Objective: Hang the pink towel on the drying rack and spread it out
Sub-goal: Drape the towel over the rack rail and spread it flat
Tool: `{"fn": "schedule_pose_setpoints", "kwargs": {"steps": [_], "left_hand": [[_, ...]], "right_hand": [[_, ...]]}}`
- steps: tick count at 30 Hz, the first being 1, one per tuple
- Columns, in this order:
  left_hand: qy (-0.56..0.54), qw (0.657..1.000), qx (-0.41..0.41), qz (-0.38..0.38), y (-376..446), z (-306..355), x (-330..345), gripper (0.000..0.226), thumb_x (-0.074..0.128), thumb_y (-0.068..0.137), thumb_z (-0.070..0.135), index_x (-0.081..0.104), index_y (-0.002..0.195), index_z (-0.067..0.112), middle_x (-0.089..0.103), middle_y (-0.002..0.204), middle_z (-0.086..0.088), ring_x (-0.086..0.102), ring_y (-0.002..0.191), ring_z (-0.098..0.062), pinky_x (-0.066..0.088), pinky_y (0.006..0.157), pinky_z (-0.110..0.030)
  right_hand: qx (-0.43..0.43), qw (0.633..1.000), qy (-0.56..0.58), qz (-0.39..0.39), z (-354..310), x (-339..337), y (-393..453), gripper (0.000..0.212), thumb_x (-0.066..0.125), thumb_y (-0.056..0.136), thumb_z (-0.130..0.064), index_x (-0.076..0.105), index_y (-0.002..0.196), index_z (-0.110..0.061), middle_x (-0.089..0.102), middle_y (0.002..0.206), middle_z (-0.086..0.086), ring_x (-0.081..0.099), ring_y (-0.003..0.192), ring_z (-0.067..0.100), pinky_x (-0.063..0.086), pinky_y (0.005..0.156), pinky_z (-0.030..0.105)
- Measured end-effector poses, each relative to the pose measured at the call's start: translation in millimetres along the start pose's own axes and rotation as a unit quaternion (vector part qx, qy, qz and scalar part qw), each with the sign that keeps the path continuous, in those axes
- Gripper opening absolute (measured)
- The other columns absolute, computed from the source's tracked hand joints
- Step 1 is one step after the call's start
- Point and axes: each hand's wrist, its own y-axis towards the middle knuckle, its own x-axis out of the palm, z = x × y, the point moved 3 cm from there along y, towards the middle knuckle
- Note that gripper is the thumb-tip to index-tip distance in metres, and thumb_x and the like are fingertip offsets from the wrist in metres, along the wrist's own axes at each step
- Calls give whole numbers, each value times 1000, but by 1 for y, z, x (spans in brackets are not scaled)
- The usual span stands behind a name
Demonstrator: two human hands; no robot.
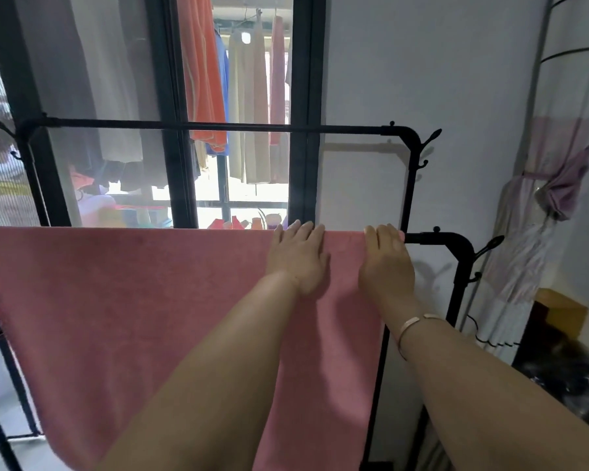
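On the lower rail of the black metal drying rack [456, 240], the pink terry towel [133, 300] hangs draped, its long axis running along the rail and stretching away leftward. Both hands lie flat with fingers extended on the fold near the towel's right end: left hand [298, 258] inboard, right hand [386, 258] nearest the edge. Any remaining spreading probably runs along the rail.
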Motion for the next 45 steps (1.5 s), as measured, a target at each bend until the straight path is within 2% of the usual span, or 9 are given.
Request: {"fn": "schedule_pose_setpoints", "kwargs": {"steps": [7, 12, 23, 25, 28, 30, 37, 42, 45], "left_hand": [[27, 999, -20, -15, -1, 0, 5, 57, 35, 95, 44, 20, 147, 26, 32, 149, -1, 18, 141, -23, -3, 116, -43], [38, 999, -33, -17, -2, 0, 5, 59, 35, 95, 46, 18, 148, 26, 29, 152, -1, 15, 142, -24, -4, 116, -44], [38, 998, -44, -13, -1, 3, 8, 60, 36, 94, 46, 17, 148, 26, 27, 152, -1, 13, 142, -23, -3, 115, -44], [37, 998, -48, -13, -1, 2, 9, 61, 36, 94, 46, 17, 148, 26, 26, 153, -1, 13, 143, -24, -3, 115, -44], [36, 998, -53, -11, 0, 2, 9, 61, 36, 94, 47, 17, 148, 26, 26, 153, -1, 13, 143, -24, -3, 115, -45], [39, 998, -52, -10, 0, 3, 10, 61, 36, 94, 47, 17, 149, 26, 26, 153, -1, 13, 143, -24, -3, 115, -45], [31, 998, -54, -14, 0, 4, 9, 59, 34, 94, 43, 18, 148, 26, 27, 153, -1, 12, 143, -24, -4, 115, -46], [32, 998, -53, -13, 1, 4, 12, 60, 33, 95, 47, 17, 149, 26, 26, 153, -1, 12, 143, -24, -5, 115, -46], [31, 998, -52, -3, 2, 4, 13, 59, 32, 95, 48, 19, 148, 25, 29, 151, -1, 15, 142, -24, -3, 115, -46]], "right_hand": [[6, 997, -50, -57, 23, -12, 13, 49, 45, 72, 9, 49, 121, 9, 58, 109, 26, 51, 104, 40, 35, 101, 46], [6, 995, -89, -53, 36, -12, 11, 44, 41, 82, 5, 47, 124, 9, 57, 116, 27, 49, 114, 41, 19, 115, 49], [35, 995, -88, -4, 56, -17, 7, 44, 45, 93, -7, 42, 133, 10, 36, 144, 32, 25, 140, 43, 11, 115, 55], [75, 994, -69, 36, 58, -19, 6, 37, 52, 91, -12, 53, 122, 8, 46, 138, 30, 35, 135, 41, 19, 113, 54], [100, 989, -47, 96, 54, -24, 1, 15, 65, 77, -12, 64, 81, 3, 62, 107, 24, 56, 107, 39, 40, 96, 51], [119, 988, -21, 98, 54, -21, -1, 16, 65, 76, -12, 65, 71, 4, 62, 104, 24, 55, 100, 39, 40, 92, 48], [156, 975, 37, 156, 52, -21, 14, 23, 49, 86, -7, 64, 79, 8, 56, 119, 25, 48, 116, 41, 32, 101, 50], [180, 980, -12, 85, 70, -20, 36, 33, 45, 93, -18, 65, 93, 8, 51, 116, 24, 40, 118, 38, 22, 109, 47], [194, 978, -26, 72, 72, -21, 37, 24, 53, 89, -15, 63, 93, 7, 54, 110, 26, 43, 114, 39, 25, 107, 47]]}}
